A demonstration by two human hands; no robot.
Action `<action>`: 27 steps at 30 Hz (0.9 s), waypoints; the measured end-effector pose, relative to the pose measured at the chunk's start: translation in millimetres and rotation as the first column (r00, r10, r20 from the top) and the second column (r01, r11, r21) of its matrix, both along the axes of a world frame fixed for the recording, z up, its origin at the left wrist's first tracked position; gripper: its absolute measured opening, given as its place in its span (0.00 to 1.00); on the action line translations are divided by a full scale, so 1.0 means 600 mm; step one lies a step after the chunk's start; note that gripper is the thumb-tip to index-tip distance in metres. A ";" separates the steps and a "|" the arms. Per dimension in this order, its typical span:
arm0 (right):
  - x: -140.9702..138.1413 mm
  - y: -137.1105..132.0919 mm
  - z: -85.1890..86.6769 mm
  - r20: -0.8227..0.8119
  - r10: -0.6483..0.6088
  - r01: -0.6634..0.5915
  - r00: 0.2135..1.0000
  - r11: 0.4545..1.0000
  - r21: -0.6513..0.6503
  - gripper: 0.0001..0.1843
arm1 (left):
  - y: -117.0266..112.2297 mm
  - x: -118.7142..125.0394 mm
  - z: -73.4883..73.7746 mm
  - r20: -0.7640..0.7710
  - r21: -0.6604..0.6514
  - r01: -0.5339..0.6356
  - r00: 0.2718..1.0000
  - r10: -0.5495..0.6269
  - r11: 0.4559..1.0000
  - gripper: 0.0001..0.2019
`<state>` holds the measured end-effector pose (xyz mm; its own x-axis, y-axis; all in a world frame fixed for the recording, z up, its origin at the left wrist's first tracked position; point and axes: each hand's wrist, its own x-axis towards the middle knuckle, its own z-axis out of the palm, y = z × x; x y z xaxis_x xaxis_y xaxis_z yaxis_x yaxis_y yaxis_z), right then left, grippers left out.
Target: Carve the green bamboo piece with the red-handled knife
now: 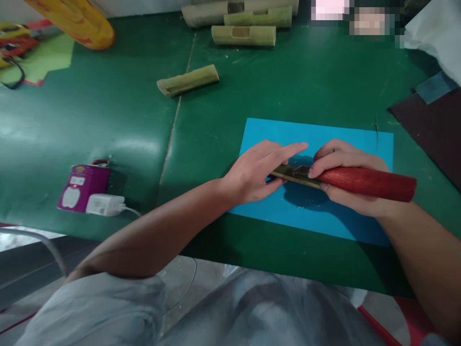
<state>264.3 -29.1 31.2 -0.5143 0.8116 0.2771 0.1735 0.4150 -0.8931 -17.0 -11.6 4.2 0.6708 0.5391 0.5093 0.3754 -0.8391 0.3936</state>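
Over a blue sheet (324,139) on the green table (108,125), my right hand (345,173) is wrapped round a knife with a thick red handle (374,182). Its short blade (300,172) points left and rests against a thin strip of bamboo (284,174). My left hand (262,170) pinches that strip from the left, its fingers stretched along it and the thumb beneath. The strip is mostly hidden by the two hands. Small shavings lie on the blue sheet below the blade.
A short bamboo piece (188,80) lies mid-table, several more bamboo tubes (243,35) at the far edge. A purple box with a white charger (83,189) sits left. A yellow board (77,21) lies far left, dark sheets (428,125) right.
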 end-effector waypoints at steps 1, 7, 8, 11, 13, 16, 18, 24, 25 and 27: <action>0.000 0.000 0.001 0.003 0.002 -0.002 1.000 1.000 0.000 0.09 | 0.000 0.000 0.000 0.000 0.002 -0.001 1.000 0.001 1.000 0.29; 0.000 -0.001 0.001 -0.003 0.011 -0.011 1.000 0.999 0.032 0.10 | 0.000 0.000 -0.001 0.012 0.000 0.006 1.000 -0.006 1.000 0.29; 0.000 0.000 0.001 -0.004 0.011 -0.010 1.000 0.999 0.035 0.09 | 0.000 0.000 -0.001 0.005 -0.009 0.007 1.000 -0.006 1.000 0.30; 0.001 0.000 -0.001 0.000 -0.006 0.006 1.000 0.999 0.037 0.07 | 0.000 -0.001 -0.001 -0.004 -0.025 0.006 1.000 -0.006 1.000 0.30; 0.001 0.000 -0.002 0.003 -0.007 0.007 1.000 0.999 0.041 0.07 | 0.000 0.000 -0.002 -0.001 -0.025 0.005 1.000 -0.005 1.000 0.30; 0.002 0.000 -0.002 0.021 -0.002 0.001 1.000 0.999 0.048 0.07 | 0.000 0.001 -0.003 0.004 -0.019 0.003 1.000 -0.003 1.000 0.31; 0.002 -0.001 -0.001 0.035 -0.013 0.011 0.999 0.999 0.051 0.06 | 0.000 0.001 -0.002 0.009 -0.016 0.004 1.000 -0.004 1.000 0.31; -0.002 -0.004 0.001 0.003 -0.023 0.023 1.000 0.997 0.067 0.09 | 0.000 0.000 0.001 0.024 -0.008 0.008 1.000 -0.007 1.000 0.30; -0.003 -0.003 0.001 0.001 -0.022 0.021 1.000 0.997 0.068 0.10 | 0.000 0.001 0.001 0.026 -0.007 0.010 1.000 -0.010 1.000 0.29; -0.003 -0.003 0.002 0.006 -0.016 0.015 1.000 0.998 0.065 0.10 | 0.000 0.002 0.002 0.030 0.000 0.015 0.999 -0.015 1.000 0.28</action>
